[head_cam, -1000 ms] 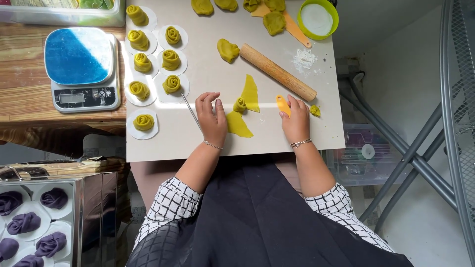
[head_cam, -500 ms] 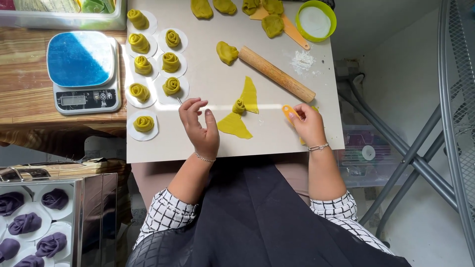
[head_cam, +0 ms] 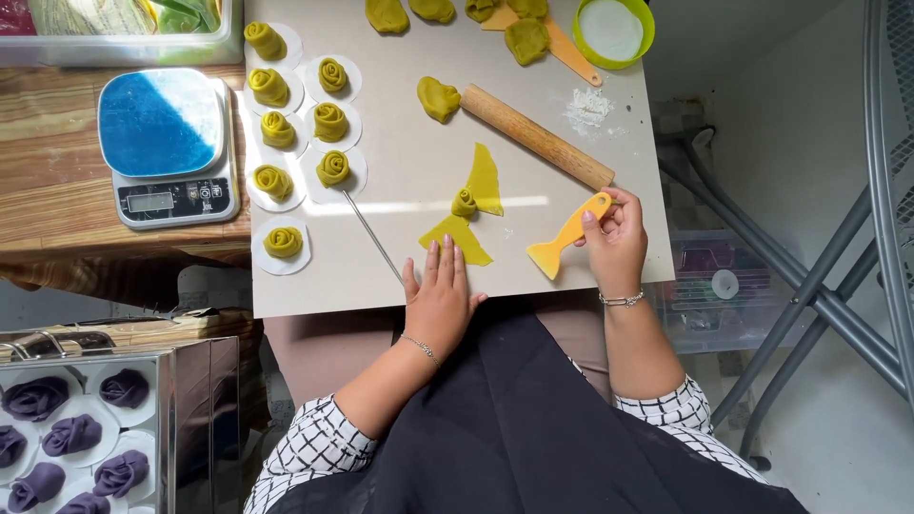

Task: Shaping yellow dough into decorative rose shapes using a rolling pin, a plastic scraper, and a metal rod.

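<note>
Fingers of the left hand (head_cam: pixel 440 297) lie flat and spread on the dough sheet (head_cam: pixel 457 238) near the tabletop's (head_cam: pixel 400 143) front edge; the right hand's (head_cam: pixel 617 240) fingers grip the yellow scraper (head_cam: pixel 568 236).

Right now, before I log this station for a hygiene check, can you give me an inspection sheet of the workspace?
Surface: pale board, flour patch near the rolling pin.
Job's things: cut dough sheet with a half-rolled rose; thin rod beside it.
Clutter: finished dough roses on paper rounds, dough lumps, green bowl, scale.
Hands: left hand flat at the sheet's edge; right hand grips a yellow scraper.
Cables: nothing seen.
Surroundings: tray of purple roses, grey metal frame.
</note>
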